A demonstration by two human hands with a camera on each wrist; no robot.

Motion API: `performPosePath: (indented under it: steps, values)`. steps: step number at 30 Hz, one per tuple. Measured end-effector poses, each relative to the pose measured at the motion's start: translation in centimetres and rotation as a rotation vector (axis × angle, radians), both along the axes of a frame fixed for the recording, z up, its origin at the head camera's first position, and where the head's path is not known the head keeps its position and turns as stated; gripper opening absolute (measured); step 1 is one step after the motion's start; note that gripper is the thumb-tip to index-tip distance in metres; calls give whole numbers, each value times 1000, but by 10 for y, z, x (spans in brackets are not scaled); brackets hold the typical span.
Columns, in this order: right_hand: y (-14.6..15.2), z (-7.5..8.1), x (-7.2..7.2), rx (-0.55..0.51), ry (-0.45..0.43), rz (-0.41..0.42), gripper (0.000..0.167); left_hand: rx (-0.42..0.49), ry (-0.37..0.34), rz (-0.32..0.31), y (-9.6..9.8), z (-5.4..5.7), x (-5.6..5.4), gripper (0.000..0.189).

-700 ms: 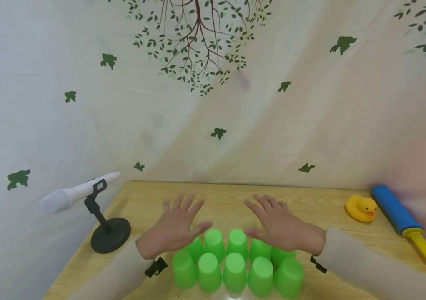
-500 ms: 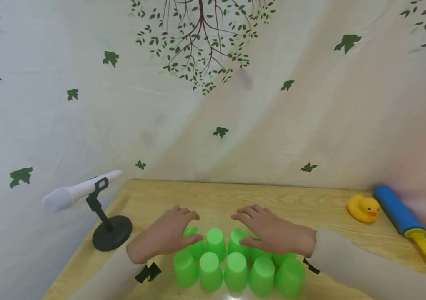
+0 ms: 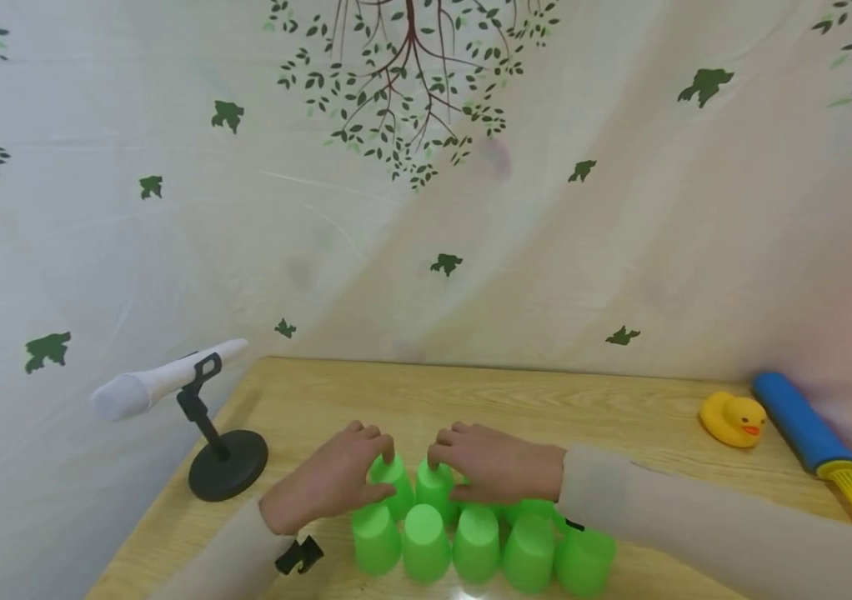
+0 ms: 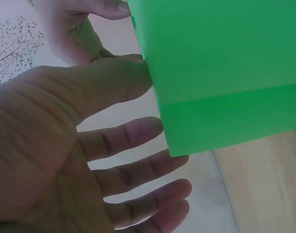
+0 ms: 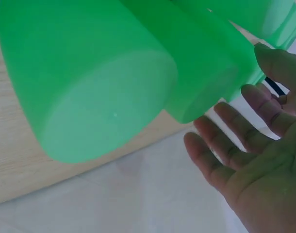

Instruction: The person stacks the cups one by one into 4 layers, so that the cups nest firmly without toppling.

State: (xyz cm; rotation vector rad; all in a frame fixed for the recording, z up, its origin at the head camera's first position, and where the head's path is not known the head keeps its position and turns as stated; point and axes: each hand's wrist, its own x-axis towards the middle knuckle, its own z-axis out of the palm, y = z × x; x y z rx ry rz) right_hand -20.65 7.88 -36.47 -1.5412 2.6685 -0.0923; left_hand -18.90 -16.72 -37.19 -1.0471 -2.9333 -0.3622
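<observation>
Head view: green cups (image 3: pixel 426 546) upside down in two rows on desk (image 3: pixel 546 400). Left hand (image 3: pixel 332 471) loosely spread, fingers apart, at leftmost back-row cup (image 3: pixel 399 483). Right hand (image 3: pixel 497 465) relaxed, loosely bent, at next cup (image 3: pixel 436 490). Cannot tell whether either touches. Microphone (image 3: pixel 163 383) far left; yellow duck (image 3: pixel 729 419), blue pump (image 3: pixel 804 423) right.

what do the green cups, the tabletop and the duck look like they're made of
Green cups: probably plastic, smooth and satiny, judging by even colour and soft highlights. Tabletop: wood or wood-look laminate, showing fine grain and slight sheen; I can't tell which. Duck: perhaps rubber or vinyl, given its smooth, rounded body.
</observation>
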Motion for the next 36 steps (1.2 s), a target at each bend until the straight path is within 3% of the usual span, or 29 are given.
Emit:
performPosePath:
  steps: [5,12,17,24,29,36]
  values:
    - [-5,1,-5,-16,-53,-15,31,24,-1,9,-2,-4,-2,28]
    - [-11,2,-8,-43,-63,-16,27,46,1,32,-5,-8,-4,26]
    - [-8,6,-18,-95,-60,-17,25,118,17,43,-7,-8,-11,25]
    - [3,11,-46,-190,-32,-103,26,207,84,100,-15,-7,-38,25]
    - [8,9,-73,-248,-41,-191,26,226,84,148,-13,-9,-62,25]
    - [6,9,-106,-283,-46,-270,27,245,86,141,-10,-14,-101,27]
